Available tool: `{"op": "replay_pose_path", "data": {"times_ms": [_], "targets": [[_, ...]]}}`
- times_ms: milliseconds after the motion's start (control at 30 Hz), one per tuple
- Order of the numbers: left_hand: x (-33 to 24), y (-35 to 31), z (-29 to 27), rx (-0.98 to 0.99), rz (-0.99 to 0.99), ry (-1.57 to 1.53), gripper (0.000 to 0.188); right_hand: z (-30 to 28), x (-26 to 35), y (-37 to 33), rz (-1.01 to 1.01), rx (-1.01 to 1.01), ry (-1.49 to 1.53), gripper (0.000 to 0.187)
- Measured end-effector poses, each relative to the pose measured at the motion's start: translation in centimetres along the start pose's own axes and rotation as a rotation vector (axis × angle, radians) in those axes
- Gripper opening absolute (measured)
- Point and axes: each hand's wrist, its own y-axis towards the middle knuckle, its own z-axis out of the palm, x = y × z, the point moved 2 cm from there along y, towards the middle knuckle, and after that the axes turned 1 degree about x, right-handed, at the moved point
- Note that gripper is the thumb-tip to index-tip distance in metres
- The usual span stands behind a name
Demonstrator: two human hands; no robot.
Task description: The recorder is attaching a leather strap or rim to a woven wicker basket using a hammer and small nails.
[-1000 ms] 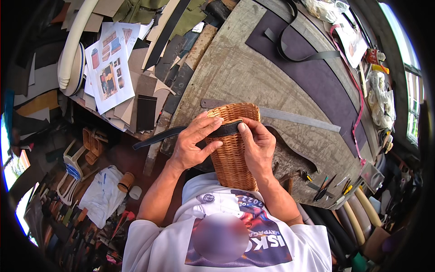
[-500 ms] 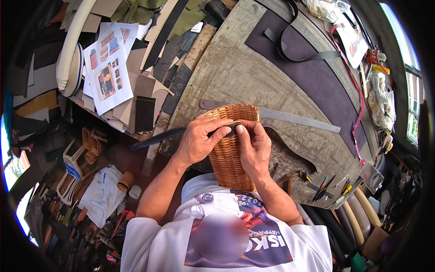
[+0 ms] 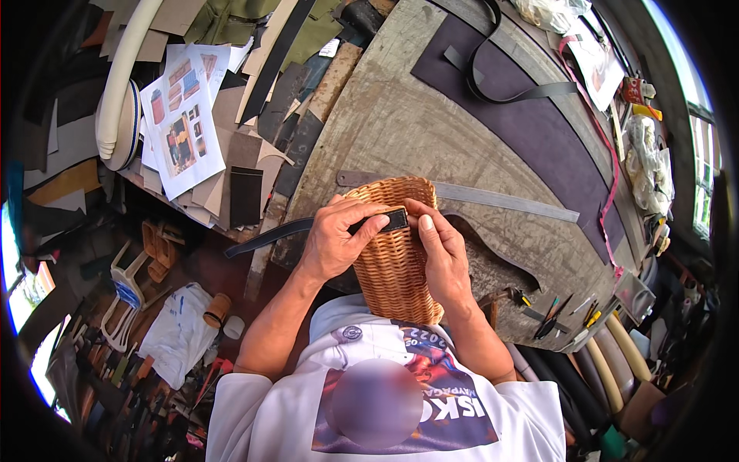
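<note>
A tall wicker basket leans between my forearms, its rim toward the bench and its lower end against my shirt. My left hand is closed on a dark leather strap, pinching its end between thumb and fingers over the basket's upper part. The strap's tail sticks out to the left, behind the wrist. My right hand is at the basket's right side beside the strap end, thumb and fingers drawn together. Whatever lies between its fingertips is too small or hidden to name.
On the worn workbench lie a metal ruler, a dark purple leather sheet, a curled black strap and a pink tape. Pens and cutting tools sit at the right. Printed papers cover scraps at the left.
My right thumb has come off the strap end and shifted right, so more of the end shows. My left hand keeps its pinch on the strap.
</note>
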Motion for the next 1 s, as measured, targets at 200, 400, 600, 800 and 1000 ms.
{"op": "replay_pose_path", "data": {"times_ms": [200, 400, 600, 800, 1000], "targets": [[-0.1, 0.0, 0.0, -0.024, 0.032, 0.007, 0.022, 0.8, -0.2, 0.4, 0.048, 0.11, -0.079, 0.032], [0.9, -0.7, -0.9, 0.093, 0.031, -0.048, 0.033, 1.3, -1.5, 0.6, -0.025, 0.1, 0.055, 0.026], [-1.0, -1.8, -2.1, 0.211, -0.032, -0.406, 0.035, 1.0, -0.2, -1.9, -0.204, 0.141, -0.03, 0.025], [-8.1, -5.8, -4.7, 0.175, 0.342, 0.103, 0.046, 1.1, 3.0, -9.5, -0.397, 0.161, -0.002, 0.023], [-10.0, -8.9, -4.6, 0.169, 0.419, 0.153, 0.042, -0.3, 2.1, -11.9, -0.444, 0.226, 0.176, 0.024]]}}
